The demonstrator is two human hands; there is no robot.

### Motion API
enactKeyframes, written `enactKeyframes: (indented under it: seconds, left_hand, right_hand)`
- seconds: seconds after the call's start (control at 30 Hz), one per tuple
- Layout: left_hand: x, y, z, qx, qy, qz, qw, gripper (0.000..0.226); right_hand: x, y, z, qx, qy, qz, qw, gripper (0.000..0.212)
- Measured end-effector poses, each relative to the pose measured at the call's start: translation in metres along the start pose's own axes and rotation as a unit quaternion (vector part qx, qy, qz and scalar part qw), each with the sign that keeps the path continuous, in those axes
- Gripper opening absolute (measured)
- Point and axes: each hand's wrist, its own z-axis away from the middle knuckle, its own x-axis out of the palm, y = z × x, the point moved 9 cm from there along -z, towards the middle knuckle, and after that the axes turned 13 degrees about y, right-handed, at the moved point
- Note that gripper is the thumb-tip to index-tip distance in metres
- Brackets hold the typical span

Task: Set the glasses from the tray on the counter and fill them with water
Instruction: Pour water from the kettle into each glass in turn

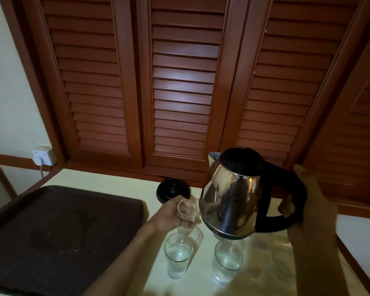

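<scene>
My right hand grips the black handle of a steel kettle, lifted above the pale counter with its spout pointing away to the upper left. My left hand holds a small clear glass in the air beside the kettle's left flank. Two more glasses stand on the counter below: one under my left hand and one under the kettle's base. Both hold water. The dark brown tray lies to the left with no glasses on it and a wet patch in its middle.
The kettle's black base sits at the back of the counter. Brown louvred shutters rise directly behind. A white wall socket with a plug and cable is at the left. A wooden edge borders the counter on the right.
</scene>
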Motion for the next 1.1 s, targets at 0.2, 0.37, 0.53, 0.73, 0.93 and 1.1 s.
enactKeyframes:
  seconds: [0.2,0.37,0.53,0.73,0.93,1.1]
  left_hand:
    - [-0.01,-0.022,-0.004,-0.07,0.071,0.187,0.977,0.036]
    - [-0.036,0.014,-0.001,-0.022,0.125,0.157,0.979,0.033]
    - [-0.032,0.025,0.002,0.001,0.066,0.072,0.995,0.039]
    - [-0.029,0.036,0.012,0.014,0.059,-0.017,0.998,0.051]
    - [-0.026,0.039,0.018,0.004,0.056,-0.008,0.998,0.046]
    - [-0.023,0.04,0.019,0.0,0.052,0.013,0.999,0.047]
  right_hand:
    - [0.029,-0.02,-0.006,-0.049,0.006,0.027,0.998,0.024]
    - [0.069,-0.051,-0.01,-0.135,-0.019,0.146,0.98,0.04]
    - [0.128,-0.071,0.002,-0.276,-0.133,0.297,0.904,0.05]
    - [0.18,-0.059,0.015,-0.325,-0.25,0.44,0.799,0.054]
    - [0.202,-0.065,0.031,-0.401,-0.268,0.514,0.71,0.059]
    - [0.212,-0.073,0.036,-0.418,-0.276,0.533,0.682,0.063]
